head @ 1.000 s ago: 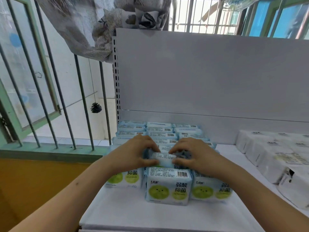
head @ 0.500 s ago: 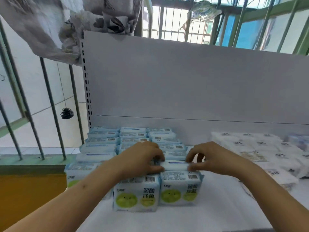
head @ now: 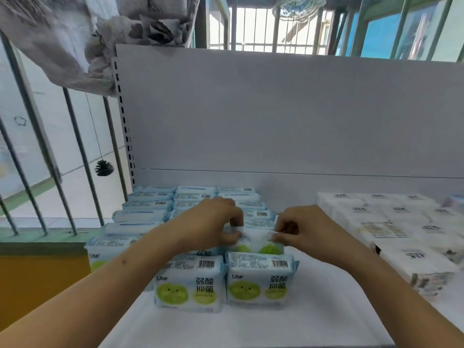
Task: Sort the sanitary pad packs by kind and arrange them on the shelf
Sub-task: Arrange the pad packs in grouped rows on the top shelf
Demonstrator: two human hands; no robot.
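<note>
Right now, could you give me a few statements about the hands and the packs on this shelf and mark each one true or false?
1. Both hands pinch one blue pack, the left hand at its left end and the right hand at its right end. True.
2. The white packs lie left of the blue ones. False: they lie to the right.
3. Two blue front packs stand side by side, green circles facing the camera. True.
4. The shelf has a red back panel. False: the panel is pale grey.
</note>
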